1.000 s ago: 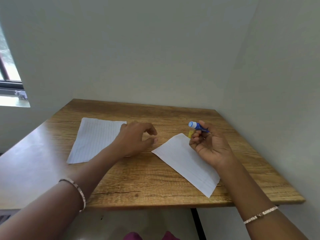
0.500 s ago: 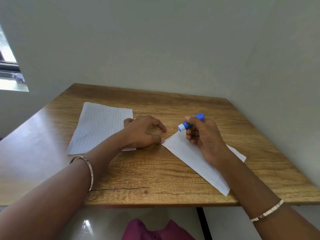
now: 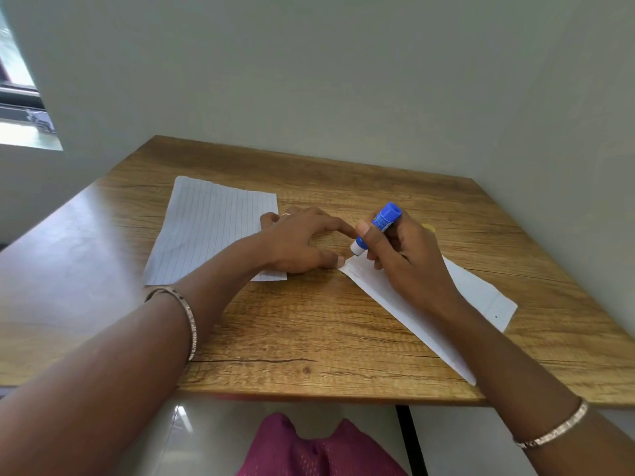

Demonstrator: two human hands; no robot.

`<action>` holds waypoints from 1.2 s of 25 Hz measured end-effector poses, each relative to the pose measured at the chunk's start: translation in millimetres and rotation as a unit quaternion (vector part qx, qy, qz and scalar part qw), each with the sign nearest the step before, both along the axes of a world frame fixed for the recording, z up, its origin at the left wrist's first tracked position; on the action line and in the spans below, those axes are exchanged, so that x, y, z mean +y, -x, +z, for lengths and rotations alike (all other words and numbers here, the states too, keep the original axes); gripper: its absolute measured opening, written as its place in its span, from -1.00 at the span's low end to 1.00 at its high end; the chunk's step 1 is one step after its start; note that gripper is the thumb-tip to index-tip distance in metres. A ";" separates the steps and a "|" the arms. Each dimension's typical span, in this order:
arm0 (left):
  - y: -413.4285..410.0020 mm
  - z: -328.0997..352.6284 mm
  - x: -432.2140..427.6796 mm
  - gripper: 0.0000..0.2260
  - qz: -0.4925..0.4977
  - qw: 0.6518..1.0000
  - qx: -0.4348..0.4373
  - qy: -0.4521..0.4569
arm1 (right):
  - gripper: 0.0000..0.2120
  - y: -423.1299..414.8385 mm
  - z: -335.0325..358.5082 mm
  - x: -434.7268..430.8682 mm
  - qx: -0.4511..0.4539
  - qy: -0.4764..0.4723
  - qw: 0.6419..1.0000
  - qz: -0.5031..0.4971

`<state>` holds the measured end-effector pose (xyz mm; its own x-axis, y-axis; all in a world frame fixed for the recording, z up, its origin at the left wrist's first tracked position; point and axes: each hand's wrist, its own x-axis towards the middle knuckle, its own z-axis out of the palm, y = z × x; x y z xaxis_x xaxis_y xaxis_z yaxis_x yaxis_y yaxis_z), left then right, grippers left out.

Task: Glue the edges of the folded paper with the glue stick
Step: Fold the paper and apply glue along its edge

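Two hands work at the folded paper on the tabletop: right hand in a closed grip around the blue glue stick, label unreadable, its tip at the paper's far corner; left hand loose beside that corner, holding nothing.

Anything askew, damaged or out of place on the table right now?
Only small things. The folded paper lies diagonally, one corner just past the table front edge. A small yellow object lies half hidden behind the right hand. No spills or tears.
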<state>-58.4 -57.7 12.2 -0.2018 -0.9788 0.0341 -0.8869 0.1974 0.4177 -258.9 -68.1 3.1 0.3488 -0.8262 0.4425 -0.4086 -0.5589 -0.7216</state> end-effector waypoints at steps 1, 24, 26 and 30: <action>-0.1 0.5 0.0 -0.58 -0.001 1.000 0.000 -0.002 | -0.72 0.2 -1.2 -1.5 0.007 -0.017 1.000 0.009; 0.2 6.7 0.3 -0.43 0.000 0.998 0.021 -0.051 | -0.75 0.5 -8.8 -8.1 0.107 0.077 0.991 0.018; -0.3 6.0 -1.1 -0.49 -0.002 0.999 0.018 -0.049 | -0.74 2.2 -9.8 -10.7 0.110 0.077 0.991 0.013; -0.8 5.2 -2.6 -0.51 -0.004 0.999 0.021 -0.047 | -0.72 6.2 -11.8 -19.0 0.126 0.079 0.989 -0.008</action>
